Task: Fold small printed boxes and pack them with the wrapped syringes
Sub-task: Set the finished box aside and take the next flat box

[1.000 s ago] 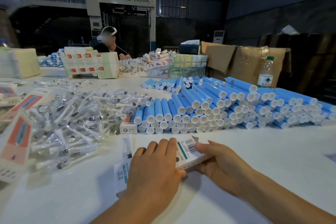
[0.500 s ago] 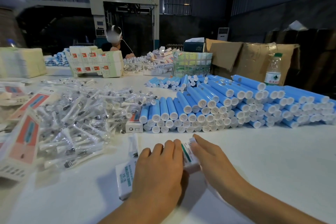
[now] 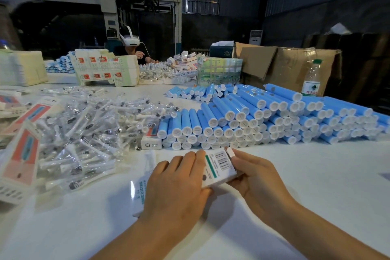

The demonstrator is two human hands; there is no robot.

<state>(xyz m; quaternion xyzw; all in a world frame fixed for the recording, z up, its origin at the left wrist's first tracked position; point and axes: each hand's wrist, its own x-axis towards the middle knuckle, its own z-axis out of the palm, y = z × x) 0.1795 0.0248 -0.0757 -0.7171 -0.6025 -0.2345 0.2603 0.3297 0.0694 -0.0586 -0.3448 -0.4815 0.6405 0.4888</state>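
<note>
Dim hall behind; overhead light brightens the white counter [image 3: 316, 175], soft shadows beneath forearms, wide-angle bending at edges.

Glossy white tabletop [image 3: 316, 175]; printed card box [image 3: 219, 167], smooth; crinkly clear plastic on the syringes [image 3: 84, 133]; blue plastic tubes [image 3: 253, 120], matt
</note>
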